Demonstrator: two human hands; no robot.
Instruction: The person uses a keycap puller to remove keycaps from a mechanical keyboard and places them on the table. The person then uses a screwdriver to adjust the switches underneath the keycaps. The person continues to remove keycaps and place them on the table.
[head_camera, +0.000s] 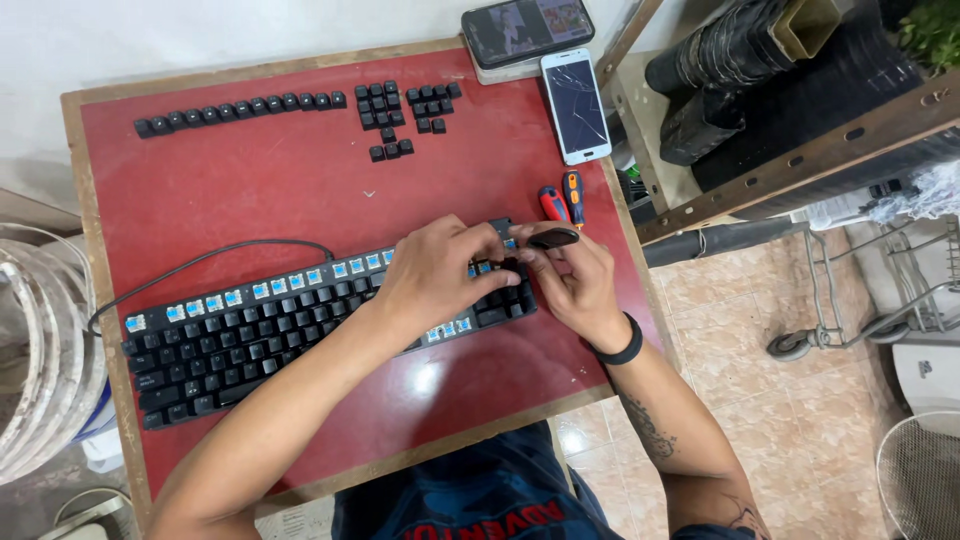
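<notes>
Mechanical keyboard (300, 320) lies diagonally across the red table (260, 190), cable off its left end; top row already stripped, blue switches exposed. Loose keycaps (240, 108) sit in a row and a cluster at the far edge, well apart from the work.

Left hand (435, 280) rests on the keyboard's right end, fingers curled down over the keys, pinching at one near the corner; whether a cap is actually gripped, cannot tell.

Right hand (575, 285) is closed on a dark keycap puller (552, 238), held just above that same corner, touching or nearly touching the left fingertips.

Risks, as judged: a crooked pull could snap a switch stem; a freed cap could skip off the near table edge; the screwdrivers (562, 200) and cracked phone (576, 105) lie close by the right hand.
</notes>
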